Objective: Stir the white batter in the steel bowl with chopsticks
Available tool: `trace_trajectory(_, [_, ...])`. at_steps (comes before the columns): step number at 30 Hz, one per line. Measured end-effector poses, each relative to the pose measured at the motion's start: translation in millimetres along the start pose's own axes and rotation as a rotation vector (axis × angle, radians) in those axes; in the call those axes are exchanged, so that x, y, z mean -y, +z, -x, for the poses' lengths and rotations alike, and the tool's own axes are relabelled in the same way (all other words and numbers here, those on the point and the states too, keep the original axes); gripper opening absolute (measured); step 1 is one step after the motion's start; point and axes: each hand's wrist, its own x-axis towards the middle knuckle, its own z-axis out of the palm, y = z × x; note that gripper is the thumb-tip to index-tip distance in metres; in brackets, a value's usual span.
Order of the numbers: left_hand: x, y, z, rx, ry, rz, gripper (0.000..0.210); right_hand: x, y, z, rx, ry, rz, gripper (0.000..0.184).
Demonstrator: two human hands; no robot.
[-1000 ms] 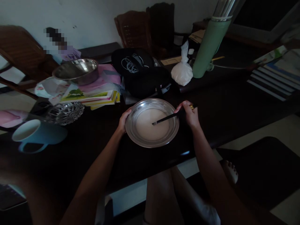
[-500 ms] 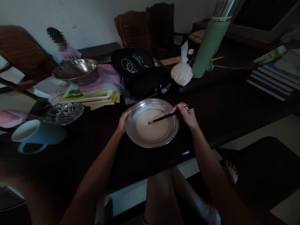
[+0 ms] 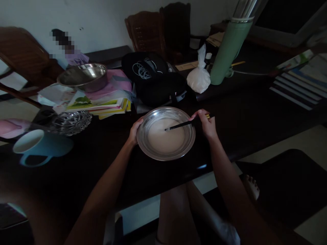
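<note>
A shiny metal bowl (image 3: 166, 157) stands on the dark table, with a milky white liquid (image 3: 166, 141) in it. My left hand (image 3: 135, 131) grips the bowl's left rim, fingers closed on it. Just beyond the right rim, my right hand (image 3: 207, 125) is closed around black chopsticks (image 3: 180, 125) with gold bands near the upper end. They slant down to the left across the rim, their tips at the liquid. Whether it is one stick or a pair held together, I cannot tell.
Left are a blue mug (image 3: 47, 144), a cut-glass dish (image 3: 73, 123) and another metal bowl (image 3: 95, 85) on books. Behind lies a black bag (image 3: 158, 86). A knotted bag of white powder (image 3: 198, 81), a green thermos (image 3: 228, 54) and stacked books (image 3: 296, 90) stand right. A person (image 3: 76, 58) is far left.
My right hand has shifted slightly right and away from me, and the chopstick tips have moved the same way through the liquid. My left hand and the bowl stay practically where they were.
</note>
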Motion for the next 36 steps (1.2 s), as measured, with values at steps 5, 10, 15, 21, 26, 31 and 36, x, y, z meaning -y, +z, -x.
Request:
trace_trajectory(5, [-1.0, 1.1, 0.2, 0.024, 0.002, 0.001, 0.035, 1.9, -0.1, 1.0, 0.062, 0.02, -0.022, 0.043])
trace_trajectory(10, [0.5, 0.2, -1.4, -0.037, -0.023, 0.024, 0.033, 2.2, 0.5, 0.2, 0.056, -0.021, 0.022, 0.042])
trace_trajectory(15, [1.2, -0.5, -1.3, -0.021, -0.02, 0.029, 0.033, -1.1, -1.5, 0.1, 0.021, 0.018, -0.038, 0.043])
trace_trajectory(21, [-0.3, 0.6, -0.6, -0.028, -0.012, 0.004, 0.032, -2.2, -0.3, 0.4, 0.071, 0.001, 0.025, 0.04])
trace_trajectory(26, [0.6, 0.2, -1.3, -0.006, -0.003, 0.004, 0.035, -0.9, -0.8, 0.8, 0.018, 0.035, -0.026, 0.042])
trace_trajectory(31, [0.8, 0.3, -1.6, -0.035, -0.013, 0.008, 0.032, 0.7, 0.4, 0.5, 0.098, -0.005, 0.033, 0.041])
trace_trajectory(36, [-1.1, 2.2, 0.0, -0.03, -0.013, 0.008, 0.033, -2.8, -1.1, -0.5, -0.019, 0.027, -0.025, 0.043])
